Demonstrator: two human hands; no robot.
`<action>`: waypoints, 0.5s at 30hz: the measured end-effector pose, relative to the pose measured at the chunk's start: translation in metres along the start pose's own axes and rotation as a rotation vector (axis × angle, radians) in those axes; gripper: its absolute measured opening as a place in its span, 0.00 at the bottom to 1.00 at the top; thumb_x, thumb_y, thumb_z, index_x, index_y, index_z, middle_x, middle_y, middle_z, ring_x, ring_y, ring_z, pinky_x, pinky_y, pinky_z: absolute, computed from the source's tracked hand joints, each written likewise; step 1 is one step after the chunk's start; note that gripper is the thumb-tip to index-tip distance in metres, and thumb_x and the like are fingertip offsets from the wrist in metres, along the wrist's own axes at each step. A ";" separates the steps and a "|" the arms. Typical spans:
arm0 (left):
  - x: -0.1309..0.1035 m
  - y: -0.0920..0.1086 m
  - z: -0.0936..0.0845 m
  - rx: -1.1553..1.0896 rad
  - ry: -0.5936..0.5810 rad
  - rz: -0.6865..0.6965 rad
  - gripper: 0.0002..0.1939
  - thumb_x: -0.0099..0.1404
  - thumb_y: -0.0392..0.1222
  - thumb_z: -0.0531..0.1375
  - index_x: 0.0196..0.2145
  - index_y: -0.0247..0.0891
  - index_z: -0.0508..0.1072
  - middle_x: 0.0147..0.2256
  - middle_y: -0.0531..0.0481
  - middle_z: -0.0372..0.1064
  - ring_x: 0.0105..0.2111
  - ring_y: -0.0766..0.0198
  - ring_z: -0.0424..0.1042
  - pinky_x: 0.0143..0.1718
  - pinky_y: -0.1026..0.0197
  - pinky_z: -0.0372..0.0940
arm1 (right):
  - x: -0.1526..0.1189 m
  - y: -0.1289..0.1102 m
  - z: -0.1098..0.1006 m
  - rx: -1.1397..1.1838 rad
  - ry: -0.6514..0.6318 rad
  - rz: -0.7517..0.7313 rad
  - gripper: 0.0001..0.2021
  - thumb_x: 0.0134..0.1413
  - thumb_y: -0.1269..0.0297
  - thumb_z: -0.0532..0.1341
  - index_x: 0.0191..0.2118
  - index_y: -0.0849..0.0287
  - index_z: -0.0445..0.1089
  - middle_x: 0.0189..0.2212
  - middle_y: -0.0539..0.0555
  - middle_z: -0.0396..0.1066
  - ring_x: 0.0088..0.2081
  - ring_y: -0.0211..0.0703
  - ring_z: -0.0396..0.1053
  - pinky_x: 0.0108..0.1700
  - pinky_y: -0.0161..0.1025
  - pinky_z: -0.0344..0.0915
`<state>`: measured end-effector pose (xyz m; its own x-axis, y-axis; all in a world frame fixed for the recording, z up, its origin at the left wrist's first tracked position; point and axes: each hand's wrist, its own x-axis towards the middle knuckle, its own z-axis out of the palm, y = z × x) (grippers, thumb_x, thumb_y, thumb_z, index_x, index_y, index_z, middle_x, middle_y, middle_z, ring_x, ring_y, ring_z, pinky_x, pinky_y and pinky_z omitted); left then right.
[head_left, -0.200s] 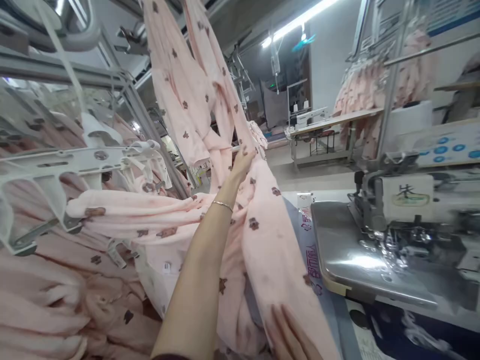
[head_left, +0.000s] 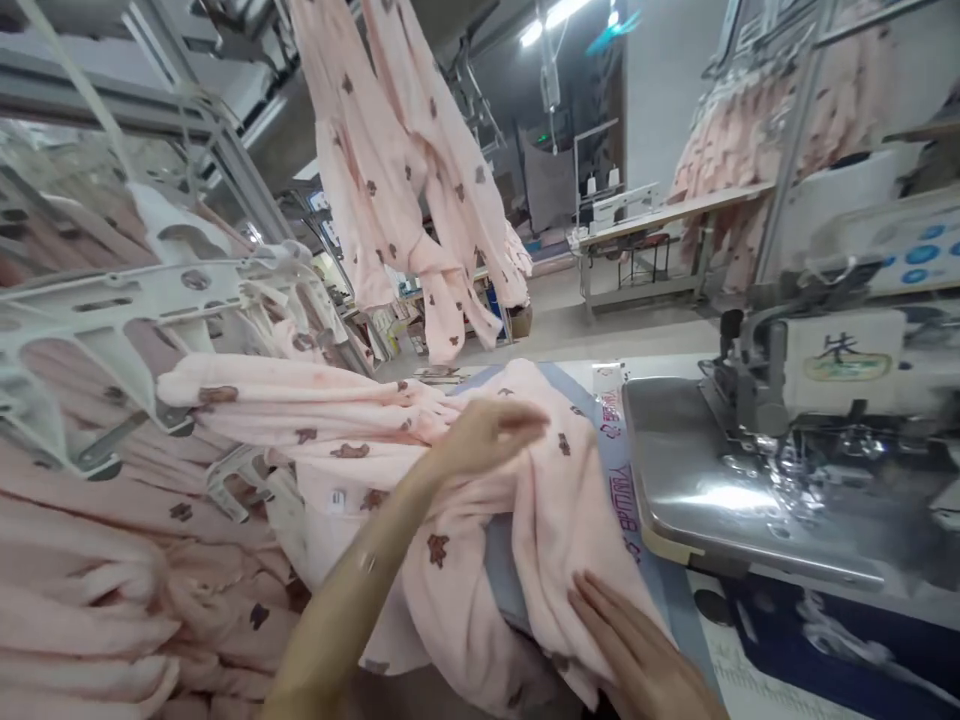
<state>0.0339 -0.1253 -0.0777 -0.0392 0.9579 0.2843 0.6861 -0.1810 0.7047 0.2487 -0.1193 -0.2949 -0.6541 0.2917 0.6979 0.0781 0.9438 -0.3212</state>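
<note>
Pink fleece garment [head_left: 540,500], printed with small brown bears, now lies bunched on the desk [head_left: 600,380] just left of the sewing machine [head_left: 810,400], where a moment ago it was stretched upward from the desk toward the hanging pieces. The left hand [head_left: 484,435], which was raised high against that cloth, has come down and rests on the heap with fingers loosely curled, pinching a fold as far as can be seen. The right hand [head_left: 637,650] lies flat and spread on the lower edge of the same garment, pressing rather than gripping. So the piece looks pulled down and gathered for handling at the machine. More pink garments [head_left: 420,180] hang overhead, free of the hand, and stacked ones [head_left: 90,600] fill the rack [head_left: 112,300] at the left.
</note>
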 end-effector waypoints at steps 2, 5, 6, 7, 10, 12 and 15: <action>-0.069 -0.003 0.030 0.032 -0.010 0.012 0.07 0.61 0.35 0.59 0.35 0.36 0.78 0.33 0.48 0.75 0.36 0.61 0.73 0.40 0.63 0.66 | 0.010 0.003 -0.018 0.168 -0.040 0.147 0.18 0.61 0.68 0.49 0.54 0.57 0.66 0.49 0.53 0.68 0.48 0.41 0.68 0.48 0.31 0.66; -0.142 -0.019 0.090 0.140 0.216 -0.059 0.17 0.60 0.39 0.61 0.48 0.40 0.72 0.45 0.44 0.72 0.46 0.56 0.71 0.49 0.57 0.65 | 0.033 -0.004 -0.041 0.372 -0.105 0.478 0.20 0.66 0.56 0.46 0.46 0.60 0.71 0.37 0.52 0.73 0.37 0.38 0.72 0.40 0.27 0.67; -0.155 -0.026 0.112 0.133 0.214 -0.026 0.26 0.56 0.42 0.65 0.53 0.39 0.68 0.49 0.41 0.68 0.49 0.51 0.68 0.50 0.55 0.65 | 0.040 -0.008 -0.045 0.427 -0.112 0.568 0.23 0.66 0.53 0.44 0.44 0.61 0.72 0.33 0.51 0.73 0.36 0.39 0.72 0.39 0.28 0.68; -0.162 -0.031 0.132 0.136 0.259 -0.065 0.28 0.58 0.39 0.63 0.56 0.40 0.65 0.52 0.40 0.66 0.50 0.51 0.68 0.49 0.54 0.66 | 0.045 -0.011 -0.049 0.476 -0.115 0.636 0.25 0.66 0.50 0.43 0.43 0.62 0.72 0.30 0.51 0.73 0.35 0.40 0.72 0.39 0.30 0.68; -0.157 -0.040 0.169 0.135 0.354 -0.132 0.32 0.59 0.32 0.57 0.61 0.38 0.59 0.57 0.37 0.60 0.52 0.48 0.66 0.49 0.51 0.66 | 0.044 -0.011 -0.056 0.571 -0.089 0.767 0.30 0.63 0.44 0.42 0.43 0.63 0.72 0.31 0.53 0.73 0.36 0.44 0.72 0.40 0.34 0.69; -0.148 -0.038 0.167 0.037 0.305 -0.087 0.31 0.53 0.29 0.56 0.57 0.37 0.64 0.50 0.39 0.67 0.46 0.51 0.70 0.45 0.55 0.68 | 0.030 -0.001 -0.063 0.551 -0.026 0.826 0.30 0.61 0.42 0.44 0.43 0.63 0.72 0.34 0.54 0.73 0.36 0.44 0.73 0.38 0.33 0.70; -0.139 -0.033 0.140 -0.111 0.273 -0.048 0.29 0.44 0.26 0.51 0.44 0.38 0.72 0.37 0.48 0.72 0.36 0.59 0.72 0.35 0.64 0.67 | 0.001 0.015 -0.078 0.207 0.118 0.730 0.23 0.60 0.46 0.50 0.41 0.58 0.73 0.35 0.51 0.74 0.37 0.41 0.73 0.36 0.27 0.69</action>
<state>0.1186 -0.2214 -0.2314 -0.2741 0.8734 0.4026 0.5955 -0.1745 0.7842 0.3083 -0.0931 -0.2488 -0.4052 0.8553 0.3228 0.3090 0.4605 -0.8322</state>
